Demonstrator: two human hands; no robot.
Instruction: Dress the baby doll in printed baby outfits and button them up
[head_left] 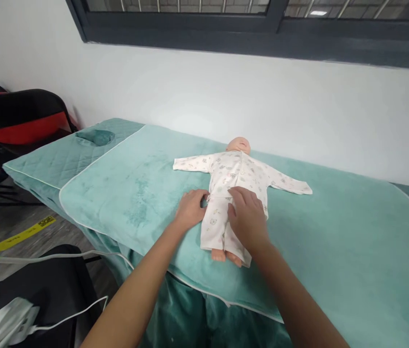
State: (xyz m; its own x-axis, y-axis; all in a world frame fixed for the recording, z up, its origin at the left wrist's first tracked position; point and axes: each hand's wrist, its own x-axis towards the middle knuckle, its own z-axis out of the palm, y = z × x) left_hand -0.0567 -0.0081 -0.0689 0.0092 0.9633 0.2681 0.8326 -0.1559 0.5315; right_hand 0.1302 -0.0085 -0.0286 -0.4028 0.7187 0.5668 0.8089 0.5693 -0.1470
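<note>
A baby doll (pixel 239 144) lies on its back, its head toward the wall and its bare feet toward me. It wears a white patterned long-sleeved shirt (pixel 226 169) and matching pants (pixel 213 224); both sleeves stretch out sideways. At the waist, on the doll's left-hand side as I see it, my left hand (pixel 190 208) has its fingertips closed on the edge of the shirt. My right hand (pixel 248 217) rests over the waist and upper pants, fingers bent but thumb and forefinger apart. It covers part of the shirt's hem and one pant leg.
Under the doll is a green plush-covered bed (pixel 335 251) with a face hole (pixel 95 137) at its far left. A white wall (pixel 190 87) and dark window frame (pixel 190 34) stand behind. Black chairs (pixel 26 111) and a white cable (pixel 63 255) are on the left.
</note>
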